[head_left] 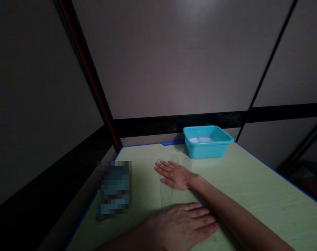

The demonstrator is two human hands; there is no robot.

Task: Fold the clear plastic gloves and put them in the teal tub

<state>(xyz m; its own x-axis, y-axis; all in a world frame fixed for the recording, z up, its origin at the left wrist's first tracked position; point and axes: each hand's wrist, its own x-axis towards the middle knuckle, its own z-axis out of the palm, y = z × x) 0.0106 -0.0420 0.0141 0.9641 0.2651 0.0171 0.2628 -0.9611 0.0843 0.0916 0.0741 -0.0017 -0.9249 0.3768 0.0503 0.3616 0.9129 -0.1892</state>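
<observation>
A thin, see-through plastic piece (166,193) lies flat on the table, with finger-like lobes at its far end; it looks like a disposable glove, though its outline is faint. My right hand (175,175) rests palm down on its far part, fingers stretched out to the left. Closer to me, my left hand (183,225) reaches in from the lower left, palm down over the near part, fingers extended to the right beside my right forearm. Neither hand grips anything. The hands hide much of the plastic.
A turquoise plastic basin (208,150) with something white inside stands at the table's far right. A pixelated, bluish flat item (115,190) lies near the left edge. The pale green table (255,188) has a blue rim, and wall panels rise behind it.
</observation>
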